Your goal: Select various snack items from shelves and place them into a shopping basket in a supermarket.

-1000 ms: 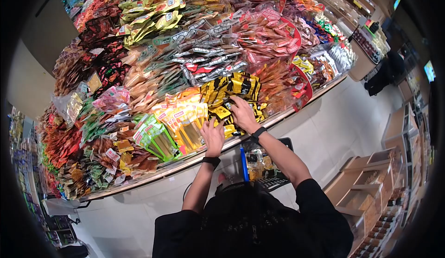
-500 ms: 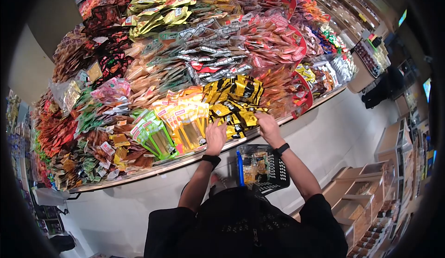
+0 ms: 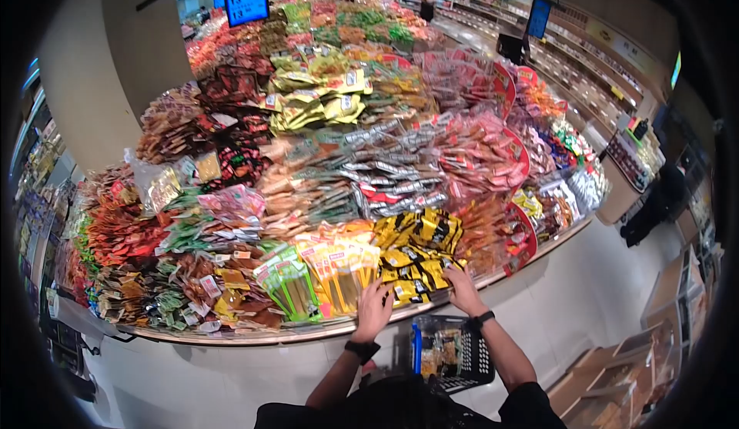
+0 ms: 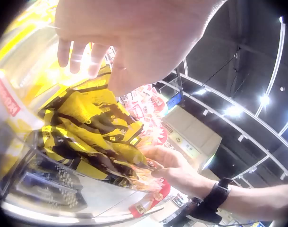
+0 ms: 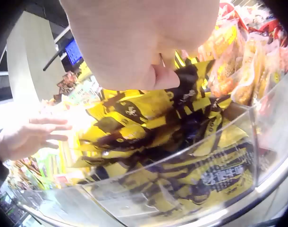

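At the front edge of the heaped surface [image 3: 308, 335], the left hand [image 3: 375, 306] is released, its fingers straight and spread and holding nothing. Its fingertips are at the orange-yellow packets [image 3: 339, 271], just beside the yellow-and-black packets [image 3: 416, 259]. The right hand [image 3: 464, 290] rests on the lower right of that yellow-and-black pile, behind the clear front rim; I cannot tell whether its fingers pinch a packet. A black basket [image 3: 481, 356] sits below, between the forearms.
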